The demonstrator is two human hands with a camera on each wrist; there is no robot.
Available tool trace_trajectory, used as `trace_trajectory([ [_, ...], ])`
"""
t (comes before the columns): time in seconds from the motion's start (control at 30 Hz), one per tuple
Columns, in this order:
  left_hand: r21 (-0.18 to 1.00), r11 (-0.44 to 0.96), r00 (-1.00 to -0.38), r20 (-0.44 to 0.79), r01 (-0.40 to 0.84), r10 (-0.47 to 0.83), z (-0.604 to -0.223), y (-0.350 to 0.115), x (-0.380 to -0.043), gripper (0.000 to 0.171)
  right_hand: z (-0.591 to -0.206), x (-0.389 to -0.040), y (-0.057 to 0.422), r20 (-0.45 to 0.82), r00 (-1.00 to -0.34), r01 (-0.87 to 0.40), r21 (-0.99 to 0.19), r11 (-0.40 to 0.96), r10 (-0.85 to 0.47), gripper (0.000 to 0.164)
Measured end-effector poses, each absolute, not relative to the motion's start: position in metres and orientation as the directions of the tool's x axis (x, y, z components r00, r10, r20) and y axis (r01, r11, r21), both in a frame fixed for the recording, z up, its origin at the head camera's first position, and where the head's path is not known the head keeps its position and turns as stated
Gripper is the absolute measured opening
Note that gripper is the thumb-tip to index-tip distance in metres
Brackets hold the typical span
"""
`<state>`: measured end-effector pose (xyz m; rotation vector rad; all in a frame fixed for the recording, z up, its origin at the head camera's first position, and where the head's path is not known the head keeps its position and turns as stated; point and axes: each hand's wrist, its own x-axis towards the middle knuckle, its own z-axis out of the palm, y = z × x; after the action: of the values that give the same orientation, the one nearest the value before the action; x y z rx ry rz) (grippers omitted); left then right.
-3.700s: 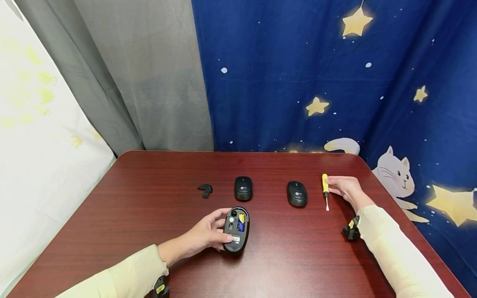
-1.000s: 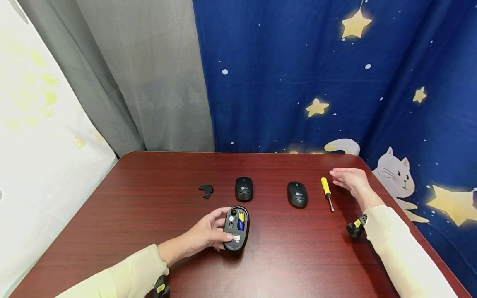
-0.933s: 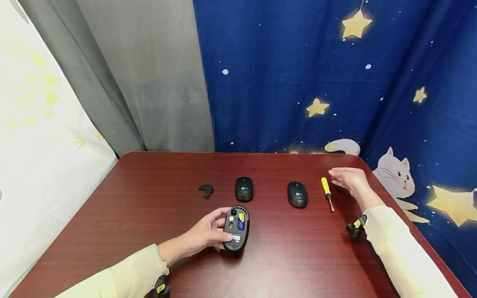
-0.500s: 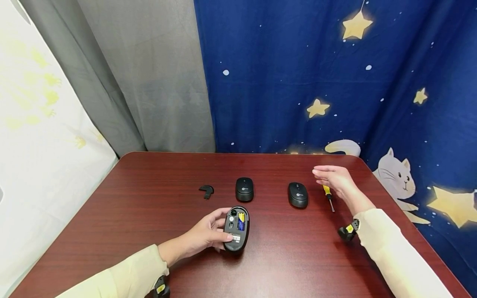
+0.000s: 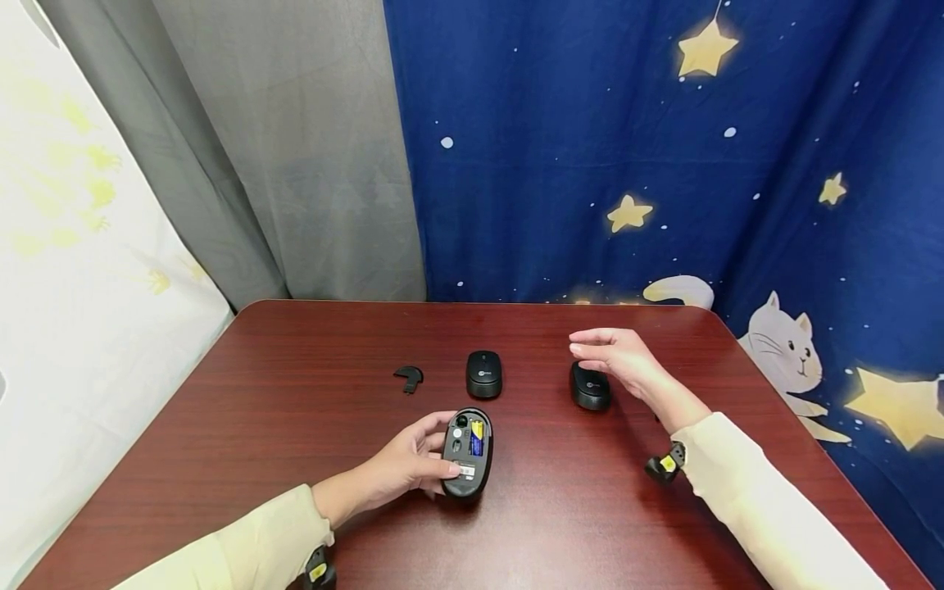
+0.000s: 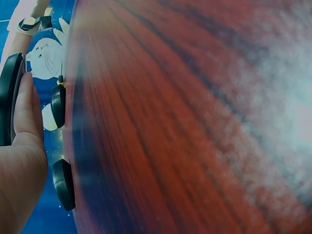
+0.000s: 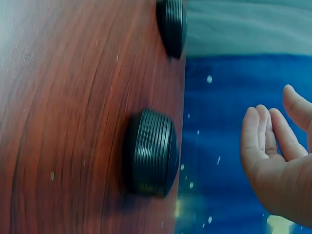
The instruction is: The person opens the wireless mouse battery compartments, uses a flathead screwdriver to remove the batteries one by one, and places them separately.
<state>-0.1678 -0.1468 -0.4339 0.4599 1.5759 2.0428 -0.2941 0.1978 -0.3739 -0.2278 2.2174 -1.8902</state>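
My left hand (image 5: 401,467) grips a black computer mouse (image 5: 469,485), underside up, its battery bay uncovered and a yellow-and-blue battery (image 5: 477,439) inside. The left wrist view shows this mouse edge-on at the far left. Fingers extended and holding nothing, my right hand (image 5: 623,360) hovers above a second black mouse (image 5: 592,395) and overlaps its far end. The right wrist view has that mouse (image 7: 153,153) on the table, apart from the hand. The yellow screwdriver is nearly all hidden behind my right hand and wrist.
A third black mouse (image 5: 483,375) sits right side up on the reddish-brown table (image 5: 295,385). Left of it lies a small black curved cover (image 5: 409,378). A starry blue curtain (image 5: 531,164) and a grey one (image 5: 332,164) hang behind the table's far edge.
My right hand, which held the yellow screwdriver at first, has let it go on the table. It has since moved left to above the right-hand mouse. My left hand stays put with its mouse.
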Motion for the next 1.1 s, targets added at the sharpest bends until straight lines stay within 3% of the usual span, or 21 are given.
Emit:
trace_trajectory([
  [0.27,0.964,-0.188,-0.809,-0.042,-0.187,0.587,-0.435,-0.147,-0.167,0.074,-0.376,-0.282,0.165,0.012,-0.916,-0.081,-0.985,0.156,-0.402,0.041],
  [0.6,0.96,-0.195,-0.809,-0.05,-0.201,0.586,-0.435,-0.146,-0.168,0.074,-0.377,-0.264,0.128,0.083,-0.782,-0.175,-0.981,0.089,-0.617,0.036],
  [0.83,0.959,-0.184,-0.808,-0.069,-0.215,0.585,-0.436,-0.146,-0.168,0.075,-0.38,-0.258,0.115,0.093,-0.714,-0.276,-0.948,0.157,-0.694,0.028],
  [1.1,0.959,-0.181,-0.806,-0.071,-0.217,0.588,-0.438,-0.146,-0.168,0.075,-0.383,-0.254,0.107,0.116,-0.644,-0.298,-0.948,0.109,-0.756,0.028],
])
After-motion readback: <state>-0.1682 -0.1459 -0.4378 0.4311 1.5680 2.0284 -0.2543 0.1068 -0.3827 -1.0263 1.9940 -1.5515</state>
